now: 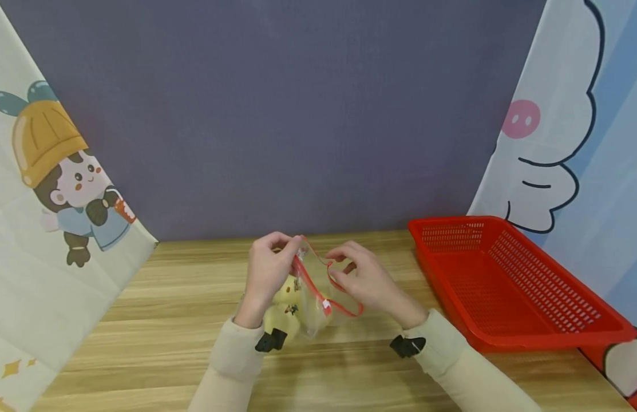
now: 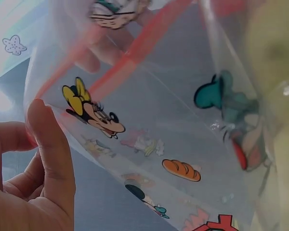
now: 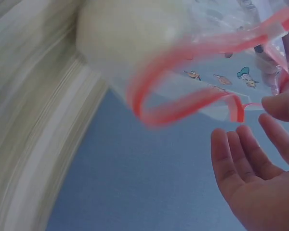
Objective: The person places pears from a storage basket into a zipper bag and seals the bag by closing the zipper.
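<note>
A clear zip bag (image 1: 310,315) with a red zip strip and printed cartoon figures hangs between both hands, its mouth spread. At its left corner, my left hand (image 1: 268,269) pinches the rim between thumb and fingers. My right hand (image 1: 367,274) has its thumb and forefinger at the opposite part of the red rim, the other fingers loosely bent. A white-and-red slider (image 1: 326,306) sits on the strip. Pale yellow rounded shapes (image 1: 283,323) show beside and through the plastic; in the left wrist view a yellow surface (image 2: 274,86) fills the right side.
To the right on the wooden table (image 1: 169,320) stands a red plastic basket (image 1: 452,309) with perforated walls. A dark grey panel (image 1: 297,114) rises behind the table. Printed cloths with cartoon figures (image 1: 81,183) hang at both sides.
</note>
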Tool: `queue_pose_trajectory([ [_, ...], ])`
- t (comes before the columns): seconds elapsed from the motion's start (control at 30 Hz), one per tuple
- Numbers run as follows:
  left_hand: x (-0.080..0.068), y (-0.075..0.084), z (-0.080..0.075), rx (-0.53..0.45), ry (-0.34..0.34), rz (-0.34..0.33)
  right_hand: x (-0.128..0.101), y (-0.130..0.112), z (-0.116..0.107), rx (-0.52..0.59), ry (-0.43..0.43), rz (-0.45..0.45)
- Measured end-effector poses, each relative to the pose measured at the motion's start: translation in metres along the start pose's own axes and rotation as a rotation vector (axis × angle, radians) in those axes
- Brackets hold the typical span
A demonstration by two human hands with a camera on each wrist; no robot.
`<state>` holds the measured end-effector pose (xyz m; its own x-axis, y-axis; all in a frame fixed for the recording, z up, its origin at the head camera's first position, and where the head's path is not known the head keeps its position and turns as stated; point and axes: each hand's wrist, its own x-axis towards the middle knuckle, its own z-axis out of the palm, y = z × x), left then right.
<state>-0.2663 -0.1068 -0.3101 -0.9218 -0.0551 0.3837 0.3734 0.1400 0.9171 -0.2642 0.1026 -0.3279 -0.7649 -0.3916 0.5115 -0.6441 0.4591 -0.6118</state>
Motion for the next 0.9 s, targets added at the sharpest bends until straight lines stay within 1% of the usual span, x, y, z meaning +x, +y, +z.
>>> queue_pose_trajectory([
  [0.17, 0.001, 0.0, -0.001, 0.0, 0.004, 0.017, 0.005, 0.004, -0.001, -0.053, -0.014, -0.04],
  [0.37, 0.001, 0.0, -0.002, -0.006, 0.003, 0.02, 0.011, 0.008, 0.001, -0.107, -0.044, -0.053],
  [0.57, 0.002, 0.001, -0.002, -0.011, 0.0, 0.015, 0.016, 0.016, 0.005, -0.182, -0.031, -0.111],
  [0.9, 0.0, 0.001, -0.003, -0.014, -0.021, 0.0, 0.019, 0.02, 0.007, -0.199, -0.024, -0.161],
])
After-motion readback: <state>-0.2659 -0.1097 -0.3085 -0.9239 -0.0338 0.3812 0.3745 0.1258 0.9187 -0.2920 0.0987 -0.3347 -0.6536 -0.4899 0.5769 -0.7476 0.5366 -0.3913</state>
